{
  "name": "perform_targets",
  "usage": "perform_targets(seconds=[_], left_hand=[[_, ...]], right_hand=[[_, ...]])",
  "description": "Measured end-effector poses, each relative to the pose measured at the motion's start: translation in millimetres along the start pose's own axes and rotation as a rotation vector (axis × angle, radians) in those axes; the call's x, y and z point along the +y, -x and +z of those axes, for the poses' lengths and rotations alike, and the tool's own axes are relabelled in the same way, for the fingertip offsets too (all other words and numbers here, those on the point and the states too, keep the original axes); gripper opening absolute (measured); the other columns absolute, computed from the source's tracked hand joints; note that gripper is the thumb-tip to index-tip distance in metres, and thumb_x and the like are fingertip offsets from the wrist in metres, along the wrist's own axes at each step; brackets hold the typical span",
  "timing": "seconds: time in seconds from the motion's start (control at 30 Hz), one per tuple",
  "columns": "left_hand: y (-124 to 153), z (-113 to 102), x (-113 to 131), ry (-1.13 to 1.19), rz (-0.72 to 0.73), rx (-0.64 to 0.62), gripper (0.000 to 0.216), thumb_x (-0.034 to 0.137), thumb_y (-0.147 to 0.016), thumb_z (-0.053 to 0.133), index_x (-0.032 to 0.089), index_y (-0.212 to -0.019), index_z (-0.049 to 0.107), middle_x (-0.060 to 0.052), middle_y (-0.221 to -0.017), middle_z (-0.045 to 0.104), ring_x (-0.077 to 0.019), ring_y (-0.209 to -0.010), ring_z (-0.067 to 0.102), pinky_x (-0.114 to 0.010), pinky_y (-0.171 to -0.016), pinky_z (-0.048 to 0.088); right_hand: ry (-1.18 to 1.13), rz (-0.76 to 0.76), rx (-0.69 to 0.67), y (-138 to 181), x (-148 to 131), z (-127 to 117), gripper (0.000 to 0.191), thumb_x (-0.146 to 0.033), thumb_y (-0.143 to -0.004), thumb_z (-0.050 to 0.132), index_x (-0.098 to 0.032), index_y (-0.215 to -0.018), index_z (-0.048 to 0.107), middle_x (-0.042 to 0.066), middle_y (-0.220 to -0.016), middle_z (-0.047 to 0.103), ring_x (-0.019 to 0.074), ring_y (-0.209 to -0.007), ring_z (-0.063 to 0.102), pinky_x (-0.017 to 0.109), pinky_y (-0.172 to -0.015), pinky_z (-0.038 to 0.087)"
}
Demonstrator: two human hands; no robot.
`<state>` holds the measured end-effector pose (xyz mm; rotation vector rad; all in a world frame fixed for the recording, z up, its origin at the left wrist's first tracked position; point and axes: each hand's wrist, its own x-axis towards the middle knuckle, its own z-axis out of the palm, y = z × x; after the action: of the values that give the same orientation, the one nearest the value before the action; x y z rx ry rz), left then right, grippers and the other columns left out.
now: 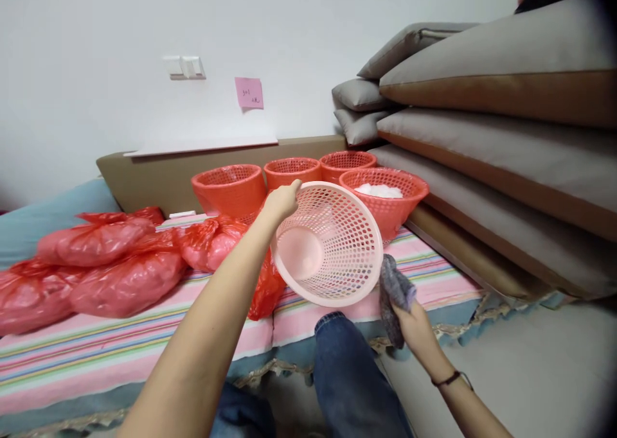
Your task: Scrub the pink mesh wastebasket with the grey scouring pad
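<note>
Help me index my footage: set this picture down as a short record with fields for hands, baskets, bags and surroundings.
Left hand: grips the rim of a pale pink basket
Right hand: holds a gray cloth
Pale pink basket: perforated, tilted, mouth toward the camera
Red baskets: four, behind it; the rightmost holds white material
Red plastic bags: filled, at left on a striped cloth
Right side: stacked cushions
Wall: pink note, its writing too small to read

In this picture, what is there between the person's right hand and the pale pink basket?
In the head view, a grey cloth, held by the right hand, lies between it and the pale pink basket.
</note>
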<state>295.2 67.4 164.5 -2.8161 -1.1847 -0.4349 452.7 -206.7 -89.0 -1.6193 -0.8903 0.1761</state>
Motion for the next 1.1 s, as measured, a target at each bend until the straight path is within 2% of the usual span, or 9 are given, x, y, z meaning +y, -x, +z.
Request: perform_targets(seconds=[0.07,0.13,0.2,0.3,0.5,0.67,0.83,0.93,1.1], left_hand=[[1,0,1,-0.003,0.002,0.000,0.041,0.013,-0.090,0.046,0.021,-0.130,0.051,-0.016,-0.115,0.071,-0.0287,-0.105,0.068,-0.037,-0.086,0.050],[3,0,2,-0.009,0.006,-0.001,0.043,0.013,-0.090,0.047,0.021,-0.132,0.050,-0.015,-0.116,0.071,-0.0276,-0.106,0.067,-0.036,-0.087,0.050],[7,-1,3,-0.018,0.014,-0.001,0.045,0.013,-0.090,0.047,0.021,-0.133,0.049,-0.015,-0.116,0.071,-0.0265,-0.106,0.067,-0.035,-0.087,0.050],[15,-3,8,-0.032,0.040,0.003,0.047,0.012,-0.089,0.047,0.023,-0.135,0.049,-0.012,-0.117,0.071,-0.0243,-0.107,0.067,-0.032,-0.087,0.050],[30,-2,27,0.000,0.209,0.042,0.041,0.017,-0.092,0.045,0.024,-0.132,0.051,-0.010,-0.120,0.071,-0.0235,-0.107,0.068,-0.032,-0.090,0.050],[30,-3,31,0.002,0.212,0.036,0.034,0.017,-0.092,0.046,0.022,-0.125,0.053,-0.011,-0.117,0.072,-0.0237,-0.106,0.068,-0.032,-0.089,0.051],[22,-5,22,-0.017,0.163,0.015,0.038,0.010,-0.088,0.048,0.024,-0.123,0.054,-0.010,-0.114,0.073,-0.0229,-0.104,0.068,-0.030,-0.084,0.050],[15,-3,19,-0.011,0.146,0.011,0.039,0.011,-0.088,0.048,0.023,-0.124,0.053,-0.012,-0.114,0.072,-0.0252,-0.104,0.068,-0.033,-0.085,0.050],[1,0,17,0.014,0.128,0.001,0.036,0.012,-0.087,0.049,0.023,-0.121,0.056,-0.013,-0.113,0.071,-0.0279,-0.105,0.066,-0.035,-0.084,0.049]], right_hand=[[-0.101,0.170,0.082,-28,-10,-1,0.053,-0.047,-0.084,0.056,-0.011,-0.121,0.069,0.016,-0.116,0.073,0.0347,-0.113,0.067,0.052,-0.100,0.051],[-0.119,0.158,0.188,-55,-31,0,0.056,-0.048,-0.082,0.058,-0.008,-0.119,0.069,0.017,-0.119,0.072,0.0355,-0.115,0.065,0.052,-0.103,0.048],[-0.094,0.012,0.247,-78,-61,2,0.053,-0.043,-0.083,0.057,-0.009,-0.122,0.068,0.017,-0.126,0.069,0.0346,-0.121,0.061,0.051,-0.107,0.045],[-0.043,-0.318,0.158,-107,-107,11,0.053,-0.026,-0.085,0.052,-0.014,-0.136,0.060,0.012,-0.139,0.061,0.0296,-0.132,0.053,0.047,-0.115,0.038],[0.265,-0.737,-0.073,-145,-156,50,0.090,-0.001,-0.066,0.041,-0.016,-0.154,0.036,0.006,-0.160,0.036,0.0233,-0.150,0.028,0.048,-0.124,0.023],[0.477,-0.797,-0.083,-150,-148,69,0.089,0.000,-0.069,0.041,-0.019,-0.156,0.033,0.007,-0.165,0.024,0.0312,-0.153,0.013,0.061,-0.121,0.021],[0.537,-0.698,0.011,-138,-111,52,0.096,0.004,-0.068,0.042,-0.025,-0.158,0.026,0.005,-0.167,0.014,0.0334,-0.153,0.014,0.062,-0.119,0.027],[0.530,-0.597,0.041,-119,-86,36,0.098,0.003,-0.066,0.044,-0.026,-0.158,0.026,0.006,-0.167,0.018,0.0353,-0.151,0.018,0.063,-0.118,0.028],[0.339,-0.355,0.063,-66,-60,16,0.089,0.000,-0.070,0.043,-0.025,-0.155,0.033,0.006,-0.163,0.029,0.0268,-0.149,0.028,0.052,-0.122,0.027]])
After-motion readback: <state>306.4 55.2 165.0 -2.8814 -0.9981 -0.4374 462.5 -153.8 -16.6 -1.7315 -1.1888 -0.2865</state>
